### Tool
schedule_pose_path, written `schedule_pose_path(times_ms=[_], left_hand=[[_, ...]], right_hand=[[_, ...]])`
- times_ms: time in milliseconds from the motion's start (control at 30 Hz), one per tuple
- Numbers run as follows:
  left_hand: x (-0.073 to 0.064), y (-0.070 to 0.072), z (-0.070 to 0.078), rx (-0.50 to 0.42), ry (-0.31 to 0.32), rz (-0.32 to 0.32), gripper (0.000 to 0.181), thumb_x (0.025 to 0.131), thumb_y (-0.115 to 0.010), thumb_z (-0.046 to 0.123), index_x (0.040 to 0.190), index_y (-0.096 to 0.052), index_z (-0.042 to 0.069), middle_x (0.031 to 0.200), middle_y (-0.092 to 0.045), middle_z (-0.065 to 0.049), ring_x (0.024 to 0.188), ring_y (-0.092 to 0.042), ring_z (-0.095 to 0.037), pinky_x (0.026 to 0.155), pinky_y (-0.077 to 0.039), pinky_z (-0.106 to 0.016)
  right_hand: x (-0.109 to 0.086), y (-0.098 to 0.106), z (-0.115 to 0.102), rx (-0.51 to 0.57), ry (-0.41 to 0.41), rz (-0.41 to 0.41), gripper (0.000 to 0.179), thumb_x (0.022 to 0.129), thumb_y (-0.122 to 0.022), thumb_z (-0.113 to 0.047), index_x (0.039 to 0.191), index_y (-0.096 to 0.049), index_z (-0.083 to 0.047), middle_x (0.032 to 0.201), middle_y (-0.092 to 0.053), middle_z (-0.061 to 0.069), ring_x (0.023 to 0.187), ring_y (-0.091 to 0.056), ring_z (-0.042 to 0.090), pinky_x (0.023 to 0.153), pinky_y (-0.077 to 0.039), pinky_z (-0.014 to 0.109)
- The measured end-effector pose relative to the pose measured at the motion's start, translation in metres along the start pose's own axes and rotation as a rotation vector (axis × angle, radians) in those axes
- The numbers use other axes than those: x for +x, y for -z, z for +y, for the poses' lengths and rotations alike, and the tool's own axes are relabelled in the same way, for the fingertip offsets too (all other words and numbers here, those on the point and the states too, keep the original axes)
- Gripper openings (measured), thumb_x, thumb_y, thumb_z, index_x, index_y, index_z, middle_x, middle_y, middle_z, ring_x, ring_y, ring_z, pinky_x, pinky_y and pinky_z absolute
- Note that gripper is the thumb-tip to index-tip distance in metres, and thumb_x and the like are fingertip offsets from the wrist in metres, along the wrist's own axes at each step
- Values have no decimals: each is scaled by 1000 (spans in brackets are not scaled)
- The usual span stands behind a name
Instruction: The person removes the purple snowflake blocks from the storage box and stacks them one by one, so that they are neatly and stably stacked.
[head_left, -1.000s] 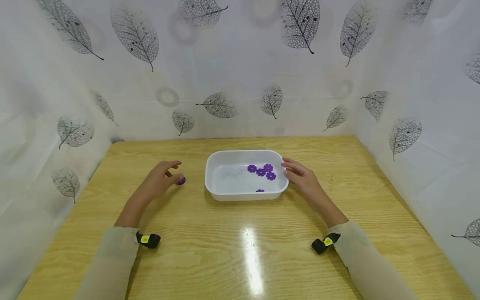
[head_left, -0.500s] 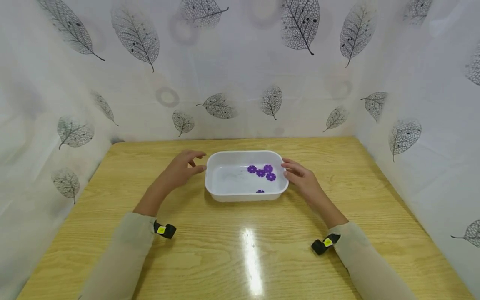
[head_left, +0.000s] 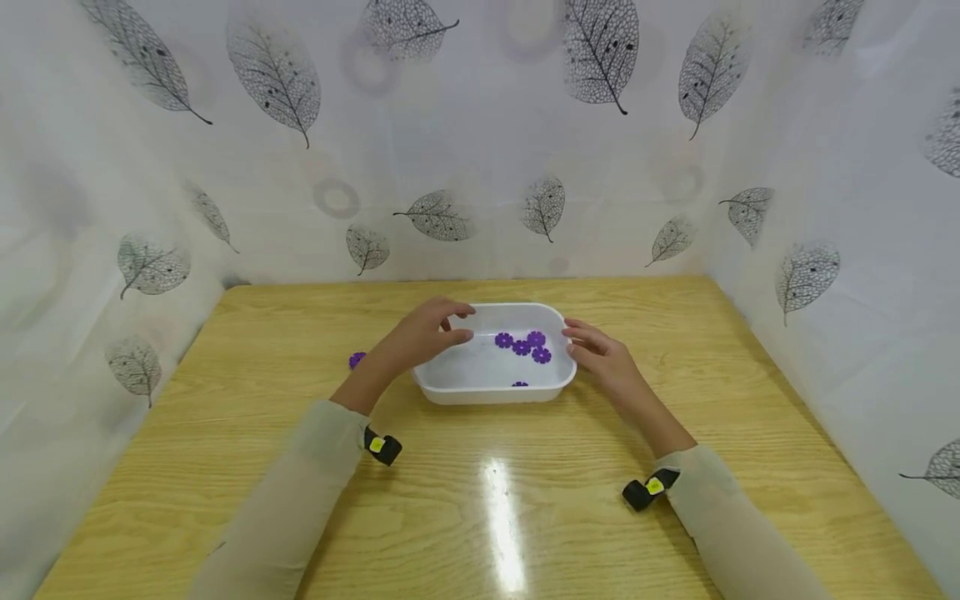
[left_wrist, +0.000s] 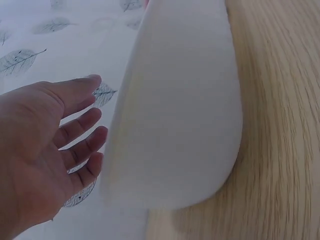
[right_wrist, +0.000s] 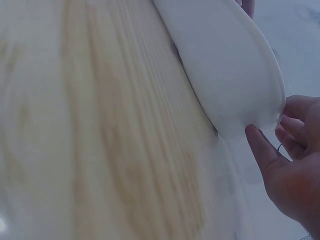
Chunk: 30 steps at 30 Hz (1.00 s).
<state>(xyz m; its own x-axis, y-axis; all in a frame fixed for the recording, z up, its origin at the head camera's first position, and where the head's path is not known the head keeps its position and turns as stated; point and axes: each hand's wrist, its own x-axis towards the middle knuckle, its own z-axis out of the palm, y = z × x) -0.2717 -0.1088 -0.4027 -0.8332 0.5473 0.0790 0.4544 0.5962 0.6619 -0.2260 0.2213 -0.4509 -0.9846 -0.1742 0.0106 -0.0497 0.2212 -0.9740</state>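
Observation:
A white plastic tray [head_left: 491,396] with rounded corners sits on the table. Inside it lie several purple flower-shaped discs [head_left: 522,347], mostly toward the right end. My left hand [head_left: 427,333] reaches over the tray's left end, thumb and fingers loosely bent and apart, with nothing seen between them in the left wrist view. At the opposite end my right hand [head_left: 603,358] holds the tray's rim, its thumb [right_wrist: 260,142] against the outer wall and the fingers up at the edge. Another purple flower-shaped disc [head_left: 356,359] rests on the table beside my left forearm, partly covered by it.
The wooden table [head_left: 480,517] runs back to a white curtain [head_left: 480,150] printed with grey leaves, which also hangs at both sides. Black straps with small cameras [head_left: 386,450] sit at both wrists.
My left hand has moved right, from beside the purple disc on the table to over the tray's left end. My right hand and the tray stay put.

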Motion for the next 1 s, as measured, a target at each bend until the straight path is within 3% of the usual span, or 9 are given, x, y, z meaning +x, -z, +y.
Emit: schedule_pose_path(times_ms=[233, 533, 667, 1000], left_hand=[[26, -16, 8, 35, -2, -13, 45, 94, -60, 34, 135, -53, 17, 125, -58, -7, 95, -54, -17, 75, -49, -33], [51, -33, 1, 16, 49, -59, 42, 92, -65, 26, 130, -57, 12, 121, -59, -7, 105, -56, -21, 88, -49, -33], [58, -42, -2, 18, 61, -83, 40, 90, -68, 23, 127, -60, 10, 117, -62, -6, 103, -57, -19, 87, -49, -32], [65, -61, -9, 111, 75, -103, 40, 89, -68, 24, 126, -60, 13, 129, -59, -3, 122, -51, -19, 106, -38, -36]], right_hand=[[0, 1, -4, -23, 6, -21, 44, 95, -60, -26, 134, -54, -6, 151, -37, -5, 132, -43, 27, 95, -47, 24], [-11, -2, -31, -49, -1, -53, 43, 97, -56, -15, 136, -49, 2, 153, -33, 5, 132, -41, 33, 96, -47, 27], [-8, -2, -21, -28, -12, -45, 43, 97, -57, -17, 136, -50, -1, 153, -34, 2, 132, -41, 31, 96, -47, 27], [-1, 1, -4, -47, 15, -35, 45, 96, -59, -28, 136, -53, -8, 151, -37, -6, 130, -44, 27, 95, -48, 28]])
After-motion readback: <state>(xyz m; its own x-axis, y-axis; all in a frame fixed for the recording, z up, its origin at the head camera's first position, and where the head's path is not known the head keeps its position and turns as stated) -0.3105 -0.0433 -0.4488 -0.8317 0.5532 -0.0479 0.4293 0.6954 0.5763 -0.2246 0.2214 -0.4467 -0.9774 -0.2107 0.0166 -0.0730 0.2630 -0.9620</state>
